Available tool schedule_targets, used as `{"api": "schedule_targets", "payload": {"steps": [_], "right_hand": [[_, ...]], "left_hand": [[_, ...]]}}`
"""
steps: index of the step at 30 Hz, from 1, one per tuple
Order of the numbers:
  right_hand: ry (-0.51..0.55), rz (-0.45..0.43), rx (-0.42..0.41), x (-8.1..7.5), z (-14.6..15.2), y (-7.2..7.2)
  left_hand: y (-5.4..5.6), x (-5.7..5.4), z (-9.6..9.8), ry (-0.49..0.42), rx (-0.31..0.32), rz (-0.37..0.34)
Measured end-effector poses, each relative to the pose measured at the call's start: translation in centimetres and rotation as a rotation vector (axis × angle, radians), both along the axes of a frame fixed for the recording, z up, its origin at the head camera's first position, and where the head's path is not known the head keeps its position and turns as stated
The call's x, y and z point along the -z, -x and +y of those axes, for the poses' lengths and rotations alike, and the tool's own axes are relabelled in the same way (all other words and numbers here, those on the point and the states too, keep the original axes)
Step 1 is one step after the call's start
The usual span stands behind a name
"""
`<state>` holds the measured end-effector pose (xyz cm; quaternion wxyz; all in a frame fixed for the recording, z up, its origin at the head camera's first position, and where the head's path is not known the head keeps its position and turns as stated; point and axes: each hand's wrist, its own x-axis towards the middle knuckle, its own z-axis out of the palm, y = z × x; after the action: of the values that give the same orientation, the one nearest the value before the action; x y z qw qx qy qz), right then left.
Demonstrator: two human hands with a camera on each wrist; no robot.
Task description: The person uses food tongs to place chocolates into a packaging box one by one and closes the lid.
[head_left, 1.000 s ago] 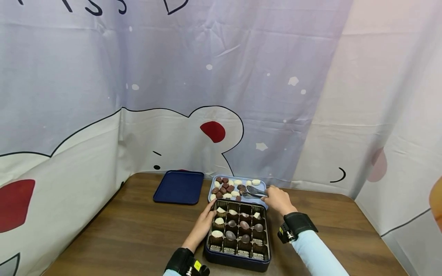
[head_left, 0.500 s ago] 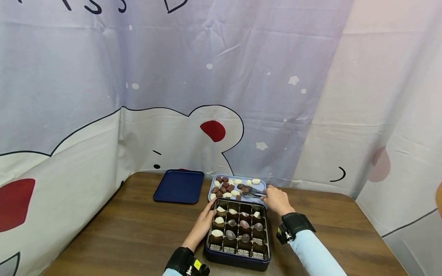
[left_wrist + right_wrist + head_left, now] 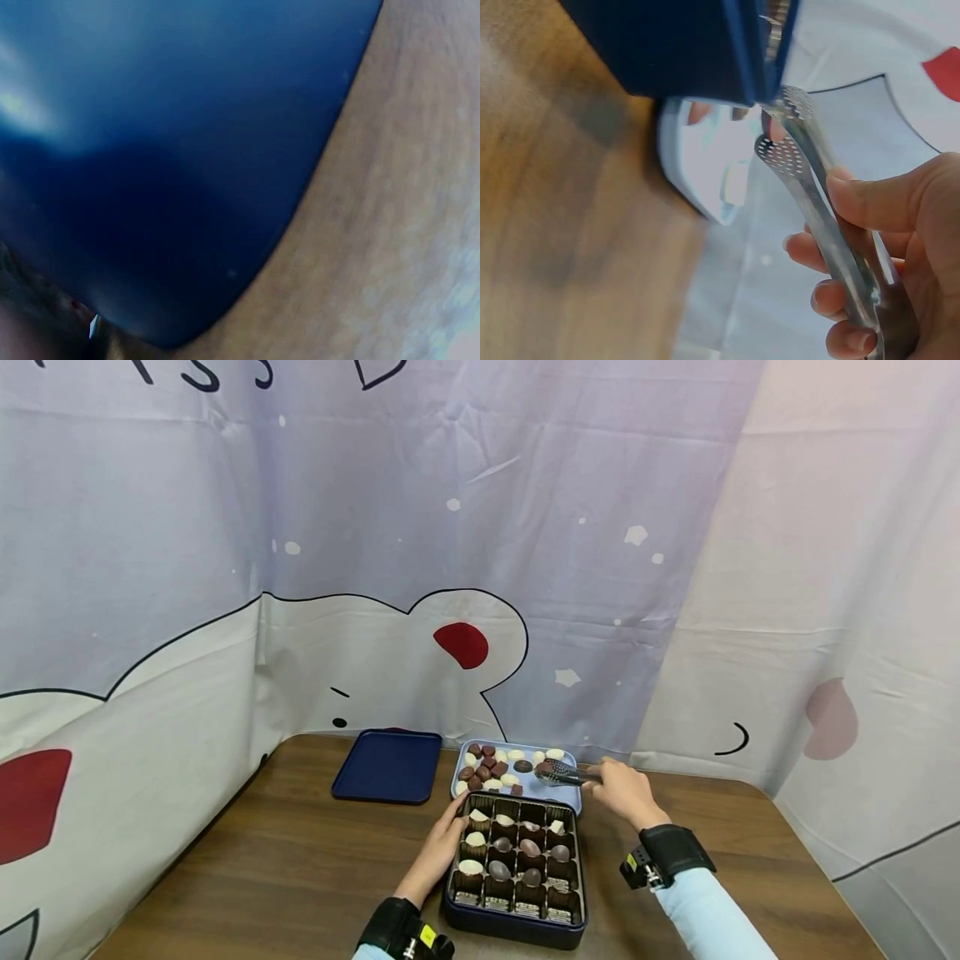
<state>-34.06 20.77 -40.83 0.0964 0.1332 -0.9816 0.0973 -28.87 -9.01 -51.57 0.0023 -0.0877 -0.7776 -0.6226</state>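
My right hand (image 3: 628,795) grips metal tongs (image 3: 829,232) with perforated tips, thumb on one arm and fingers curled round the other. A brown chocolate (image 3: 777,130) sits between the tips, over the right part of a light blue tray (image 3: 459,766). That tray bears several white and brown chocolates (image 3: 481,772). My left hand (image 3: 437,847) holds the far left rim of a dark blue box (image 3: 516,929), thumb on the rim, most fingers hidden. Inside the box, a gold-and-black divided insert holds white, pinkish and greyish pieces (image 3: 529,847); its nearest row shows no chocolates.
A flat dark blue tray or lid (image 3: 387,767) lies at the back left of the wooden table (image 3: 322,868). Printed cloth (image 3: 375,668) hangs right behind the table's back edge. The box stands just in front of the light blue tray.
The tongs have closed on a brown chocolate and moved it a little to the right, with my right hand shifting right too. My left hand and the box have stayed put.
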Motion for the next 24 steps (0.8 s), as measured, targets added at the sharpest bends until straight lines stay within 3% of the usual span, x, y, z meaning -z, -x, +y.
{"api": "schedule_targets", "payload": {"steps": [6, 16, 17, 22, 24], "right_hand": [[0.014, 0.002, -0.045, -1.8, 1.2, -1.5], [0.048, -0.071, -0.129, -4.8, 2.9, -4.9], [0.049, -0.078, -0.138, -5.0, 3.0, -5.3], [0.029, -0.116, -0.152, -5.7, 3.5, -7.2], [0.013, -0.131, -0.158, -5.9, 3.7, -7.9]], "left_hand": [[-0.2, -0.2, 0.0, -0.010, -0.001, 0.000], [-0.2, -0.2, -0.2, -0.005, 0.001, 0.009], [-0.4, -0.6, -0.1, -0.008, 0.005, 0.004], [-0.8, -1.0, -0.1, -0.012, 0.014, -0.012], [-0.5, -0.5, 0.0, -0.009, 0.011, -0.012]]}}
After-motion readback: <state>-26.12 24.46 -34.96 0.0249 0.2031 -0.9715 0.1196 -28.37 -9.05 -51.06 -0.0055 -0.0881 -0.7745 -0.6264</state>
